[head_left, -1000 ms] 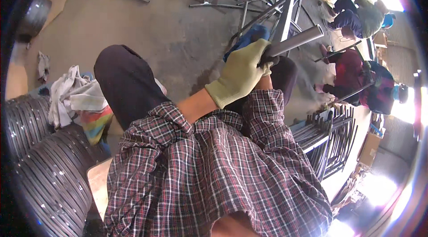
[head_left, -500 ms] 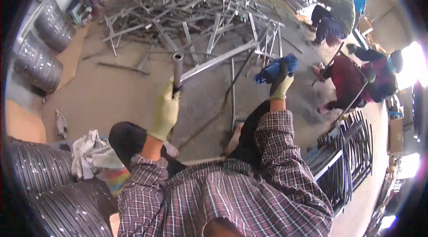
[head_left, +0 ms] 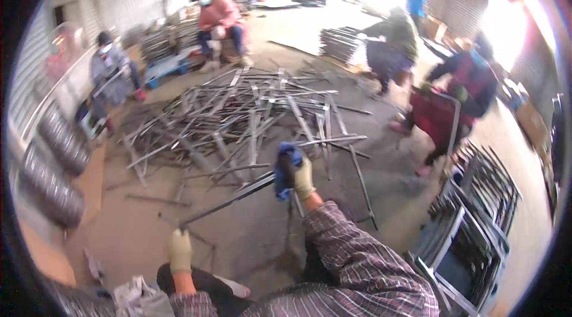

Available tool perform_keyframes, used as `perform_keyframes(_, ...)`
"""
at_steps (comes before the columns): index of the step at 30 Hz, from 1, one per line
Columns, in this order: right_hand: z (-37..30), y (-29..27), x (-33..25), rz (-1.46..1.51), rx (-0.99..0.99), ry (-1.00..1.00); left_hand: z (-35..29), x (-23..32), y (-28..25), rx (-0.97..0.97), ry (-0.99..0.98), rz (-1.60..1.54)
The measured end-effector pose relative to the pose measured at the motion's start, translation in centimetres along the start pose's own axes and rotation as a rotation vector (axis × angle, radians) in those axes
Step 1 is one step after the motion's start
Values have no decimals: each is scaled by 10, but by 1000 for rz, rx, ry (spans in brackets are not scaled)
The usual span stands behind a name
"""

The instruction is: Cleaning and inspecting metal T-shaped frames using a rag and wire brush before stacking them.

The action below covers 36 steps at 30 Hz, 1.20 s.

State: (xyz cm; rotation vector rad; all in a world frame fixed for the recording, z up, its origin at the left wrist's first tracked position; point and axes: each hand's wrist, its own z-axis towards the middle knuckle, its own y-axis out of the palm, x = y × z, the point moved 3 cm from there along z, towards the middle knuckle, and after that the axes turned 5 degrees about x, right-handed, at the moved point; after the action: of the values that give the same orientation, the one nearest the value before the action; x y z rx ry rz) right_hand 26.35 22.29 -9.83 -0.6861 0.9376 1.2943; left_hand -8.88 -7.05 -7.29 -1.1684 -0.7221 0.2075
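My left hand (head_left: pixel 180 250), in a pale glove, is closed on the near end of a dark metal bar (head_left: pixel 229 201), part of a metal frame. The bar slants up and to the right from that hand. My right hand (head_left: pixel 303 180), gloved with a dark palm, grips a bunched blue cloth (head_left: pixel 285 169) at the bar's far end. The cloth hides that end, and I cannot tell how far it wraps round the metal. Just beyond the cloth lies a big heap of loose metal frames (head_left: pixel 238 117).
Dark coiled rolls (head_left: pixel 52 189) stand at the left, with a white cloth (head_left: pixel 142 298) lower down. Stacked metal frames (head_left: pixel 468 245) fill the right. Several people sit or bend around the heap; one at the right (head_left: pixel 444 108) handles a frame. A blue pallet (head_left: pixel 165 68) lies behind.
My view has tipped up toward the room. My left hand has lowered with the metal frame, and my right hand has brought the blue cloth from off to the right onto the bar.
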Motion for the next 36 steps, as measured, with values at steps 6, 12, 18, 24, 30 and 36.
perform_keyframes(6,-22,23,-72,366,-197,393,-38,173,-71,148,449,-238)
perform_keyframes(12,-26,34,-71,320,-551,421,15,160,6,-164,576,135)
perform_keyframes(18,-12,9,-67,250,-656,412,12,170,29,-175,582,278)
perform_keyframes(24,-21,31,-87,268,-128,101,8,163,32,-115,601,191)
perform_keyframes(30,-8,27,-105,345,-311,225,4,167,32,-128,562,182)
perform_keyframes(36,10,25,-91,656,-733,535,4,159,40,-132,512,240)
